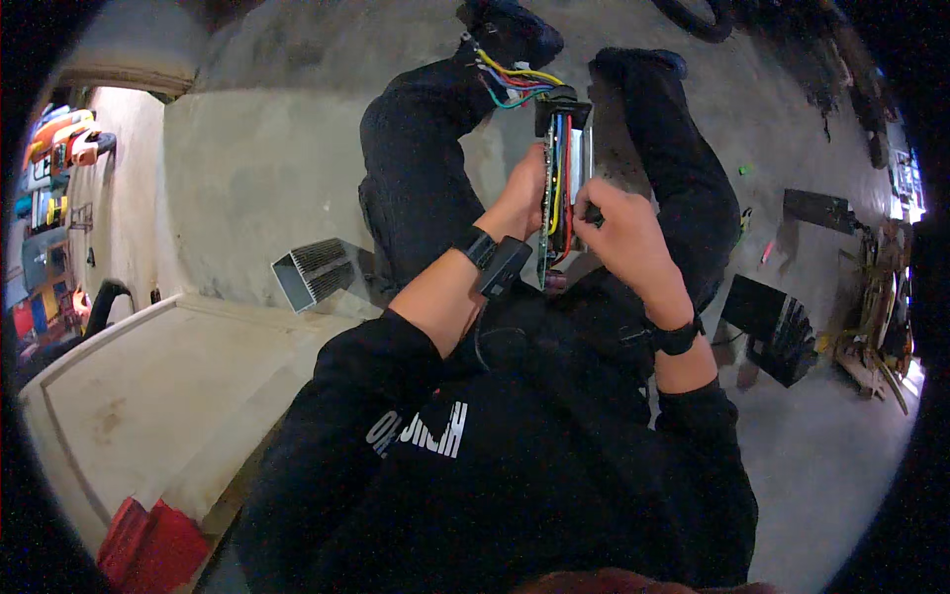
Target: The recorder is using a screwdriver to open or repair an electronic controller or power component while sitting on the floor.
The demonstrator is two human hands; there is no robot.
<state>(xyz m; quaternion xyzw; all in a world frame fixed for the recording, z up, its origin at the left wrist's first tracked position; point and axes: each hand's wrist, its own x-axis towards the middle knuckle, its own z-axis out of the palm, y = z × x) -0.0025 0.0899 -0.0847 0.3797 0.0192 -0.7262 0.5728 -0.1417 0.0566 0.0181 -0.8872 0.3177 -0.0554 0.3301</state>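
Circuit board (543, 259) exposed, wires (568, 173) on show!
And it's between my knees, my left hand (524, 193) closed on its left side; my right hand (625, 236) curls in at its right, a small dark piece at the fingertips, its hold unclear. Opening looks done, I'd judge: wires reach the black end piece (562, 114), loose leads (517, 77) beyond. Rejoining the finned casing (322, 275), well apart on the floor (267, 178), seems undone.

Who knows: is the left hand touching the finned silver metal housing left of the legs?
No, a clear gap separates left hand and housing.
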